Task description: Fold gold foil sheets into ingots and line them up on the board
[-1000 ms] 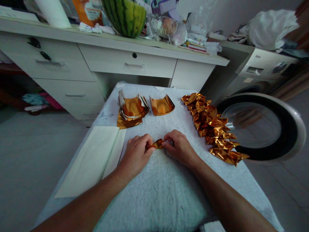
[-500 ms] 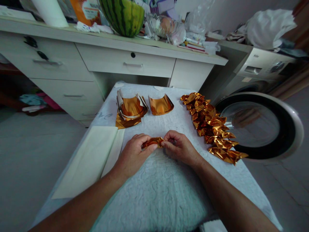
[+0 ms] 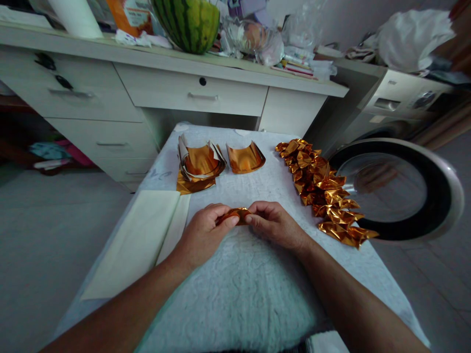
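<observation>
Between my two hands is a small folded piece of gold foil paper (image 3: 241,214), held just above the cloth-covered table. My left hand (image 3: 208,228) pinches its left end between thumb and fingers. At the right end, my right hand (image 3: 274,223) grips it with thumb and curled fingers. Beyond my hands lie a stack of curved gold foil sheets (image 3: 200,162) and a single curved gold foil sheet (image 3: 246,158). Folded gold foil pieces (image 3: 318,184) sit in a long row on the right side. My fingers hide both ends of the held piece.
Pale folded paper (image 3: 136,235) lies at the table's left edge. Behind the table (image 3: 235,294) stands a white drawer counter (image 3: 202,88) bearing a cut watermelon (image 3: 187,24) and plastic bags. On the right, an open washing machine door (image 3: 393,189) reaches close to the table edge.
My right fingers have shifted slightly along the foil piece, with the thumb now flatter against its end. The left hand keeps its pinch almost unchanged.
</observation>
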Available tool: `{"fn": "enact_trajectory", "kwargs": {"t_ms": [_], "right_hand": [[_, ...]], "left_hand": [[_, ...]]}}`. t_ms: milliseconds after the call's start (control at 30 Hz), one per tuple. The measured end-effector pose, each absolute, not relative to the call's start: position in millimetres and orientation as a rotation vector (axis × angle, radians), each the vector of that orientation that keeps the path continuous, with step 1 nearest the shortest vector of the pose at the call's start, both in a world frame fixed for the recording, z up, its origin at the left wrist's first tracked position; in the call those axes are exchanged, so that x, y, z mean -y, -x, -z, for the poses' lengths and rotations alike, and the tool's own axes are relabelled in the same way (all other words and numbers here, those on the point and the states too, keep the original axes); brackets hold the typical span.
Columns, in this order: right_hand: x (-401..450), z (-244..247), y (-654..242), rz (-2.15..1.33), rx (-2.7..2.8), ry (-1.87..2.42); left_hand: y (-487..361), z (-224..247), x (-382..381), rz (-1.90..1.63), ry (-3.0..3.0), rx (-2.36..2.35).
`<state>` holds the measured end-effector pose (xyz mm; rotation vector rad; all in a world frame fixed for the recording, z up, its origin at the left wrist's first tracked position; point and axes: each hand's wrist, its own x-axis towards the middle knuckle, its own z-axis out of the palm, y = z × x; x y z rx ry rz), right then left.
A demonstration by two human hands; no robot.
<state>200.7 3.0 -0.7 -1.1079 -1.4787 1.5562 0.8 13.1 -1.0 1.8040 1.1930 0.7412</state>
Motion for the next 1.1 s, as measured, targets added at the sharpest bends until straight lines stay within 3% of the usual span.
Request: {"fn": "enact_trajectory", "kwargs": {"t_ms": [600,1100], "right_hand": [[-5,5,-200,-1.431,1.425,1.3],[-9,3,-200,-0.485,2.119,1.733]], "left_hand": [[-1,0,-15,-0.693,-1.768,-1.228],[-4,8,-12,-0.674,-1.943,-1.337]]}}
